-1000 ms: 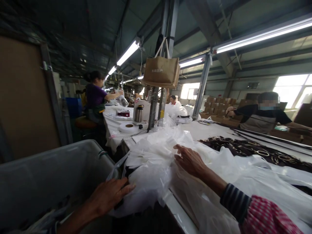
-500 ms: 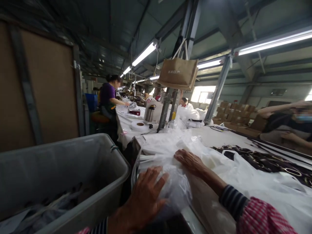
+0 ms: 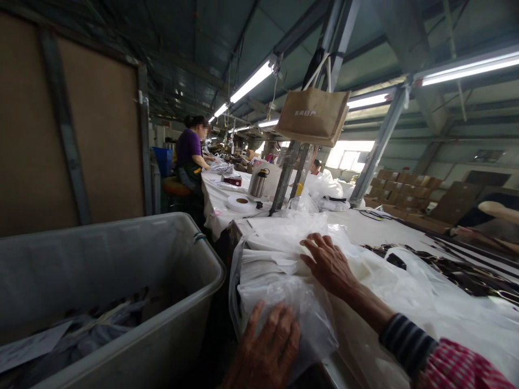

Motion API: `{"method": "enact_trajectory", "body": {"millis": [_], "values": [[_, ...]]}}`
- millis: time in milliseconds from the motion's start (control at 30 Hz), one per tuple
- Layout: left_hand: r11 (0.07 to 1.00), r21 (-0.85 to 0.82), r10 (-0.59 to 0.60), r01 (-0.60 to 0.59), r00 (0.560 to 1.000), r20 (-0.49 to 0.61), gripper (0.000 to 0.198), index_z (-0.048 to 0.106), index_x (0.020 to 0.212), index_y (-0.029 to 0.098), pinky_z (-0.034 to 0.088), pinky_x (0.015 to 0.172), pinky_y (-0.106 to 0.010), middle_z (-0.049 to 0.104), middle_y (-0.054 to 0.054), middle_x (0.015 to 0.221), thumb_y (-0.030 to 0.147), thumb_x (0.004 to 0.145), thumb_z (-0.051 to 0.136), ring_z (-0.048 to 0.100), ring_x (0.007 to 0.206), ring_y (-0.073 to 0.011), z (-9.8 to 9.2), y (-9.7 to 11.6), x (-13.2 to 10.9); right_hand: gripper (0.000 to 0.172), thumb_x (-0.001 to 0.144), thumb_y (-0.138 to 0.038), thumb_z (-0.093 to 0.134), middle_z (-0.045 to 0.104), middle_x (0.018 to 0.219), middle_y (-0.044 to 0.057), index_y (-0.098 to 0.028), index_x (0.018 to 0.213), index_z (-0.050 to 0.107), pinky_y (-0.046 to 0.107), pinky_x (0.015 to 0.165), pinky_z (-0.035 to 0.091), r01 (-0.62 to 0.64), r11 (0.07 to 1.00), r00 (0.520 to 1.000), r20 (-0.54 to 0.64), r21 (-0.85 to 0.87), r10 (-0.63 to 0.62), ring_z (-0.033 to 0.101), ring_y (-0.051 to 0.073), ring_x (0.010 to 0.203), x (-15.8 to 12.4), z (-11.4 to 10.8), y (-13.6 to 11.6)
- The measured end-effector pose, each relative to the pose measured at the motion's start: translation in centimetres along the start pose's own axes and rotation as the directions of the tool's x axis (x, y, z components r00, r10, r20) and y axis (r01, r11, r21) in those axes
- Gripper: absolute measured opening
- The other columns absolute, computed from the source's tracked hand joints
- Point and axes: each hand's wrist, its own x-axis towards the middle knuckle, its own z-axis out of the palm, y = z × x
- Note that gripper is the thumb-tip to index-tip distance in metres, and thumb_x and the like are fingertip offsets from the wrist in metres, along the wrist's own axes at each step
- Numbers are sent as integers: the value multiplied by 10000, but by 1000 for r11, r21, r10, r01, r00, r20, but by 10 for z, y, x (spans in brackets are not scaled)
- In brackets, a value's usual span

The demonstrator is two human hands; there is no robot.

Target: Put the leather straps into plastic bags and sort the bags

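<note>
standing bin: grey, open-topped bin point(image 3: 178, 324) at far left; crumpled goods and a white sheet lie low inside; a dark gap parts it from the work surface point(image 3: 354, 224).
white layers: folded white layers point(image 3: 263, 262), stacked at the left end of the surface; edges run mainly left to right; no single long axis can be made out through the folds.
left hand: left hand point(image 3: 265, 346), palm down at the near side; fingers spread, gripping nothing visible; layers lie just beyond the fingertips.
clear film: loose clear film point(image 3: 310, 308), draped in front of the layers, between the hands; left fingertips appear to rest on its left part.
right hand: right hand point(image 3: 330, 267), reaching in from the right; fingers loosely bent and parted, no grip seen; thumb hidden.
key relation: layers lie directly left of the right fingertips, at their edge; judged nearer to these than to the left fingers.
dark straps: dark straps with rings point(image 3: 425, 259), heaped farther right, apart from both hands.
</note>
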Motion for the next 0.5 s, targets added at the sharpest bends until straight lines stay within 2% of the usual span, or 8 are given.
{"method": "enact_trajectory", "body": {"millis": [67,167,267,333,400,467,500], "values": [[1000,-13,-19,19,1000,-23,280,731,1122,206,264,1212,-475,661,-40,1309,216,985,486,544,1260,-258,1,6,-3,339,914,-198,571,538,1394,101,-247,1240,649,418,923,416,117,992,991,-62,-44,-120,463,310,1214,-1,-13,-18],[995,-47,-89,86,994,-68,259,744,1050,219,339,1140,-437,691,-16,1234,214,982,494,581,1176,-244,-2,15,0,320,889,-177,588,646,1217,62,-261,1187,670,370,926,413,247,954,966,36,169,-257,516,255,1115,-2,-24,-38],[983,-127,-146,132,983,-108,267,730,1030,210,438,1003,-370,722,-8,1127,199,997,465,623,1029,-197,-3,22,6,331,894,-293,642,676,1133,41,-259,1223,645,343,895,428,204,914,958,122,352,-261,541,244,1075,-7,-20,-44],[960,-238,-179,145,976,-126,264,703,1014,194,492,856,-320,735,-11,1032,181,1005,439,637,890,-163,-3,24,6,208,878,-266,645,676,1050,40,-231,1080,675,335,852,424,178,906,969,91,383,-228,551,238,1026,-14,-15,-41],[909,-385,-198,159,978,-64,274,660,1017,187,512,747,-284,734,-20,963,242,1038,393,650,809,-149,-3,24,1,51,859,-190,606,655,918,30,-204,877,652,325,804,412,169,884,980,21,436,-198,557,212,928,-24,-13,-35],[826,-525,-187,205,978,88,322,618,1076,199,535,724,-258,732,-29,967,373,1063,347,687,837,-156,-5,24,-8,60,845,-174,583,630,838,11,-197,797,611,311,748,405,124,837,990,-13,532,-138,548,181,820,-36,-15,-27],[773,-578,-181,260,964,192,337,597,1128,212,546,728,-244,729,-29,985,436,1056,355,703,862,-161,-6,26,-14,52,843,-194,587,621,815,2,-197,796,608,303,717,401,79,808,996,-9,584,-91,538,170,779,-42,-18,-23]]}}
